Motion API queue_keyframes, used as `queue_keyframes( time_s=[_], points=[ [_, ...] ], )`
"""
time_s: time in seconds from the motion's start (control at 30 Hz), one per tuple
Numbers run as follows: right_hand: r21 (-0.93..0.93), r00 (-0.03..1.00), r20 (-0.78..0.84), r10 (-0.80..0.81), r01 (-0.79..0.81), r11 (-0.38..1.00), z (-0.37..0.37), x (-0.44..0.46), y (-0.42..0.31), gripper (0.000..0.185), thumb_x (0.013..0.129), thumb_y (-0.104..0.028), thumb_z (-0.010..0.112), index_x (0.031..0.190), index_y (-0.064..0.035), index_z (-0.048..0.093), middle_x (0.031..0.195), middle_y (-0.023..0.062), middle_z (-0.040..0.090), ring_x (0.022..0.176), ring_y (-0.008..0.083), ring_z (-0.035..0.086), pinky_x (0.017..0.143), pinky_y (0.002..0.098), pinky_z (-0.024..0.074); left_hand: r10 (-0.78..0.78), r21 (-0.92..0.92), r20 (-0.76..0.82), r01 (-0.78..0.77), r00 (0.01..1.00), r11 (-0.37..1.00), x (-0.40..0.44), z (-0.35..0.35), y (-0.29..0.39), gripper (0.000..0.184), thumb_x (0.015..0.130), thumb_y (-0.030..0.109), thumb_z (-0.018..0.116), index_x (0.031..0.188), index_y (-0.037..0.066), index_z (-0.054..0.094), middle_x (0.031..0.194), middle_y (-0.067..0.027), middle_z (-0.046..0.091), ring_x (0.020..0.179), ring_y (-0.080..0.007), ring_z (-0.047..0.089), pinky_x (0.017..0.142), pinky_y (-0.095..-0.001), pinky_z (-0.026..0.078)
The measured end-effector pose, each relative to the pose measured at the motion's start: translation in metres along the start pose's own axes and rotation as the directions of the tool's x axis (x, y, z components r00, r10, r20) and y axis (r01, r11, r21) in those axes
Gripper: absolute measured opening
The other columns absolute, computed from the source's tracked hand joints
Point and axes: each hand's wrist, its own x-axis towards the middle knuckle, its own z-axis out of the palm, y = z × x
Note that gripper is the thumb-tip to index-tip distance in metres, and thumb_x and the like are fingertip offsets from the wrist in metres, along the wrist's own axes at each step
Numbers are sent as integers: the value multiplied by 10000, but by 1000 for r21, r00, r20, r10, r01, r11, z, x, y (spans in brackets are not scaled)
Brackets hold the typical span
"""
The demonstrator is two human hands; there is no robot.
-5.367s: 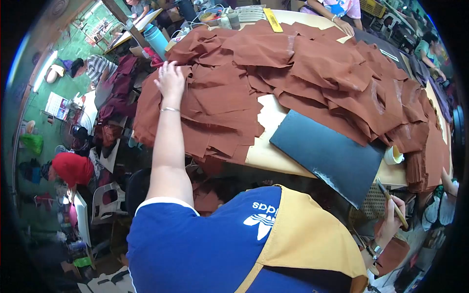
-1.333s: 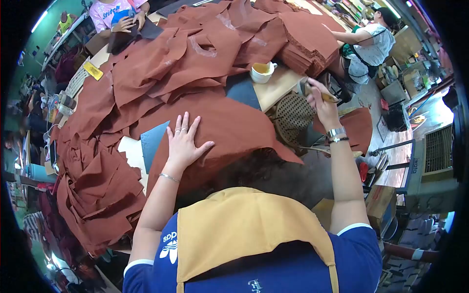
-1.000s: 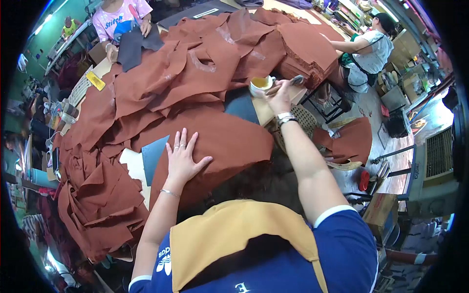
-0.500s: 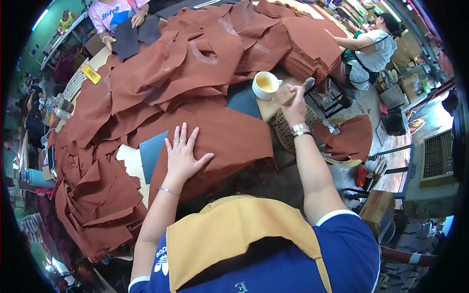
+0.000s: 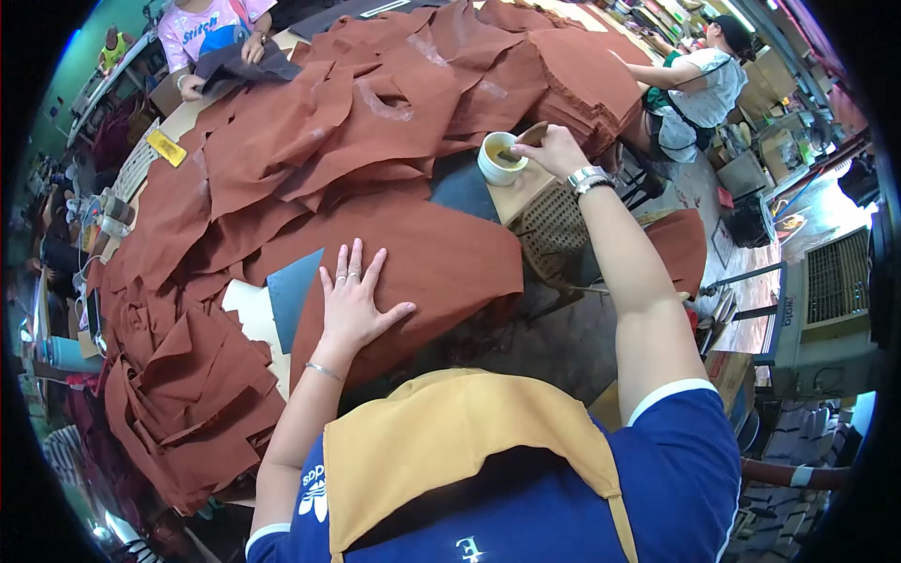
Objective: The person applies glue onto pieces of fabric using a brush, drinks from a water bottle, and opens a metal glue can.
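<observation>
My left hand (image 5: 355, 298) lies flat with fingers spread on a reddish-brown leather-like piece (image 5: 441, 249), pressing nothing else. My right hand (image 5: 556, 150) is closed round the handle of a brush (image 5: 533, 134). The brush's lower end dips into a white cup (image 5: 500, 174) of yellowish liquid, so its bristles are hidden. That cup stands on a pale board edge beside a dark blue-grey sheet (image 5: 466, 195). Under the left side of the brown piece, a blue sheet (image 5: 296, 286) and a cream sheet (image 5: 246, 319) show.
Overlapping reddish-brown pieces (image 5: 328, 141) cover much of the table. A yellow object (image 5: 166, 148) lies at the left edge. Across the table, a person in a pink shirt (image 5: 211, 33) handles dark material (image 5: 239, 70). Another person (image 5: 690, 89) works at right. A woven stool (image 5: 554, 225) stands below the cup.
My right hand has moved the brush from right of the cup to over it, and the brush end is now inside. My left hand stays in place.
</observation>
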Motion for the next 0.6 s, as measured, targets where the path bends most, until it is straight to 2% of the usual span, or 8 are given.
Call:
queue_keyframes(
  time_s=[0.03,0.07,0.17,0.23,0.3,0.43,0.5,0.6],
  points=[
    [-65,999,14,34,-33,997,4,0,-5,373,823,-416,772,979,-77,778,933,142,749,904,290,718,835,364,556,0,-11,5,0,1000,1000,-3,-1,-2,987,743,746,649,1526,202,395,1639,-174,188,1518,-371,142,1169,-660,96],
    [25,997,40,61,-62,998,1,-3,-6,404,806,-438,782,984,-75,778,917,136,753,888,274,724,826,361,555,2,-15,5,-2,1000,1000,-4,-2,-4,993,740,748,649,1528,202,392,1640,-173,187,1518,-370,141,1170,-659,95],
    [199,997,-61,-44,55,978,-13,-2,-3,394,816,-410,785,992,-58,774,937,125,759,868,241,730,812,346,554,9,-13,-4,-9,1000,1000,-2,-3,-10,1008,736,747,654,1536,201,376,1641,-171,186,1519,-371,139,1168,-660,102],
    [273,985,-157,-71,113,955,-26,-18,-8,297,849,-300,776,1001,-45,769,947,105,764,849,177,724,789,297,547,13,7,-7,-13,1000,1000,-3,-2,-13,1015,742,734,660,1546,196,354,1640,-171,189,1519,-375,137,1159,-670,118],
    [383,967,-245,-67,160,910,-26,-31,0,263,864,-255,766,1018,-42,762,955,107,755,861,187,722,780,301,552,-35,19,-41,35,999,999,-7,7,-10,1035,749,738,652,1555,174,332,1639,-183,182,1522,-378,126,1162,-666,117],
    [-112,942,-208,-264,245,963,-22,-81,-3,257,847,-221,775,1020,-33,746,958,135,726,855,252,700,771,346,541,-47,10,-23,47,999,999,-7,5,-4,1067,763,747,635,1566,131,296,1639,-201,170,1525,-382,106,1167,-660,110],
    [154,987,-140,-86,107,982,-12,-111,-16,226,869,-221,762,1000,-37,752,974,105,739,860,197,705,766,330,538,-14,27,-38,15,999,1000,4,7,-6,1072,760,751,635,1564,127,298,1639,-200,173,1524,-381,113,1167,-659,110],
    [353,976,-216,10,68,933,-12,-157,-50,236,897,-204,748,1049,-24,740,1012,69,745,892,136,697,777,294,544,19,38,-37,-18,999,999,21,7,-7,1079,754,760,633,1562,126,303,1637,-199,182,1522,-380,129,1166,-659,117]
  ],
)
